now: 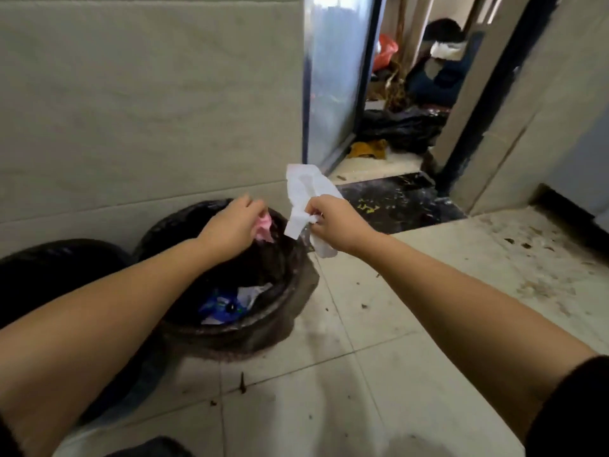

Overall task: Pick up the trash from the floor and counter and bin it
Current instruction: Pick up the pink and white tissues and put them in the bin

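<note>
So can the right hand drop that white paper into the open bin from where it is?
Probably, with a short move left: the right hand holds the white paper just beside the bin rim, and only the left hand hovers over the opening.

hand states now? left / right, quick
Left hand: closed on a pink scrap, above the black-lined bin.
Right hand: closed on white paper, just right of the bin's rim.

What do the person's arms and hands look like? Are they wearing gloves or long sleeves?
No gloves: the left hand and the right hand are both bare, with no rings, watch or bracelets showing. Both forearms are uncovered. A dark sleeve is pushed up near the right elbow, and a sliver of dark cloth shows at the left arm's lower edge too.
</note>
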{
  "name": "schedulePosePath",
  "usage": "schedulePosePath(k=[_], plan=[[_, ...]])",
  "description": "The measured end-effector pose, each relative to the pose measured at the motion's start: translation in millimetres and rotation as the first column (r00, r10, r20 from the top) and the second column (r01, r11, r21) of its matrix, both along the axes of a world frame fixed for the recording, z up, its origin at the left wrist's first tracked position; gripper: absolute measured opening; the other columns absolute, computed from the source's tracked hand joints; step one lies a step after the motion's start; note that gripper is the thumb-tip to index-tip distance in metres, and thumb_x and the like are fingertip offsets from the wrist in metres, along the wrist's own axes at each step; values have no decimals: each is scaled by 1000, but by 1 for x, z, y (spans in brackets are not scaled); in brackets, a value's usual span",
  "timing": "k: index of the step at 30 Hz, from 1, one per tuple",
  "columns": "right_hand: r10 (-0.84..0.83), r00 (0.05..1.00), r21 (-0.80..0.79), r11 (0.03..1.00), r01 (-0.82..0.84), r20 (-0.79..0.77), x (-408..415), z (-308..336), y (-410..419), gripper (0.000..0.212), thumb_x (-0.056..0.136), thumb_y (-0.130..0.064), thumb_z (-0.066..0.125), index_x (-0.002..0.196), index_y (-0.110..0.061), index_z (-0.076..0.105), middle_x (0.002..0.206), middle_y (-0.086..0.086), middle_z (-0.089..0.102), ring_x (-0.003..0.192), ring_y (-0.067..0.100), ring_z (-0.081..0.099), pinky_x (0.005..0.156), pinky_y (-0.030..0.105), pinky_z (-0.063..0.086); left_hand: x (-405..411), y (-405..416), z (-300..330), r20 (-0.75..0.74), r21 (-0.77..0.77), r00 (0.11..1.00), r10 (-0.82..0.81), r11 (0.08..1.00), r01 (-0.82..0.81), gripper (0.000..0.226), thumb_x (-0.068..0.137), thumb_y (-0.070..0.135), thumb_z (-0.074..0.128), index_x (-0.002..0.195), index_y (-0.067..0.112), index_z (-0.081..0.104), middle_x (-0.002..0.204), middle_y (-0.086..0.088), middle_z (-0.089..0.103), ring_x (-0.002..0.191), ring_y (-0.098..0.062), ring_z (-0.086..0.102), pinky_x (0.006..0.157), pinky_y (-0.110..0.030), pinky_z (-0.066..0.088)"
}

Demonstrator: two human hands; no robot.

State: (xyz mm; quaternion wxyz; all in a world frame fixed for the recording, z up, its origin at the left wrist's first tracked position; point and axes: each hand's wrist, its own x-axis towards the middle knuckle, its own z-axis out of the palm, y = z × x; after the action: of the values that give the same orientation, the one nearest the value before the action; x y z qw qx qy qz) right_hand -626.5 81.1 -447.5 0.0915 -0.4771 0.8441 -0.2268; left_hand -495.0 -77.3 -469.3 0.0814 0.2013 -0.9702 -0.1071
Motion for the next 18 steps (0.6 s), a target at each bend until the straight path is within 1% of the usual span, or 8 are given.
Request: schedulePosePath(k=[2, 4, 7, 9, 11, 13, 15, 18], plan=[[107, 994, 56, 993, -106, -14, 32, -13, -55, 26, 87, -7, 54, 111, -6, 64, 116, 15, 63, 109, 30, 57, 88, 30, 40, 35, -42, -8, 73, 13, 995, 62, 998, -63, 27, 87, 13, 57, 112, 7, 53, 114, -19, 49, 102, -39, 56, 84, -50, 49], [182, 983, 174, 968, -180, 6, 56, -32, -95, 28, 88, -6, 51, 114, -4, 61, 119, 18, 59, 112, 34, 55, 93, 34, 41, 57, -67, -22, 236, 32, 967, 97, 994, -108, 31, 86, 13, 60, 114, 8, 52, 115, -19, 48, 103, -38, 56, 81, -43, 48], [206, 977, 399, 892, -210, 53, 73, -71, -128, 30, 90, -8, 52, 119, -4, 59, 124, 20, 58, 115, 35, 55, 96, 36, 44, 67, -81, -47, 540, 80, 840, 41, 992, -100, 37, 81, 4, 65, 115, 7, 52, 120, -18, 48, 105, -37, 57, 67, -33, 45], [160, 978, 557, 804, -208, 134, 81, -93, -133, 31, 91, -11, 56, 121, -5, 61, 124, 18, 61, 115, 33, 57, 93, 34, 46, 64, -82, -71, 671, 130, 740, -39, 989, -66, 42, 77, -5, 65, 116, 4, 52, 123, -18, 50, 106, -37, 57, 58, -32, 49], [91, 971, 652, 727, -216, 220, 88, -107, -132, 25, 89, -16, 60, 112, -10, 65, 113, 14, 65, 107, 31, 61, 89, 35, 47, 59, -78, -96, 761, 169, 639, -109, 985, -33, 42, 77, -5, 66, 117, 3, 54, 125, -18, 55, 104, -33, 59, 75, -38, 56], [-28, 955, 732, 648, -209, 297, 93, -117, -128, 18, 87, -22, 62, 104, -15, 64, 109, 11, 63, 106, 30, 59, 92, 37, 47, 55, -71, -113, 820, 162, 560, -123, 987, -20, 39, 80, 4, 66, 119, 4, 58, 127, -13, 60, 106, -29, 60, 96, -38, 52], [-151, 921, 797, 564, -218, 359, 99, -125, -123, 44, 85, -29, 63, 126, -16, 53, 127, 11, 58, 119, 32, 54, 102, 41, 44, 51, -68, -118, 851, 176, 508, -134, 984, -37, 37, 85, 11, 63, 122, 5, 59, 124, -11, 60, 104, -29, 60, 94, -37, 50], [-33, 949, 792, 561, -241, 313, 98, -129, -123, 61, 76, -33, 72, 131, -19, 49, 130, 10, 58, 117, 31, 58, 99, 42, 48, 44, -69, -117, 865, 200, 477, -154, 979, -47, 37, 82, 19, 67, 116, 7, 62, 114, -10, 64, 96, -28, 63, 95, -41, 53]])
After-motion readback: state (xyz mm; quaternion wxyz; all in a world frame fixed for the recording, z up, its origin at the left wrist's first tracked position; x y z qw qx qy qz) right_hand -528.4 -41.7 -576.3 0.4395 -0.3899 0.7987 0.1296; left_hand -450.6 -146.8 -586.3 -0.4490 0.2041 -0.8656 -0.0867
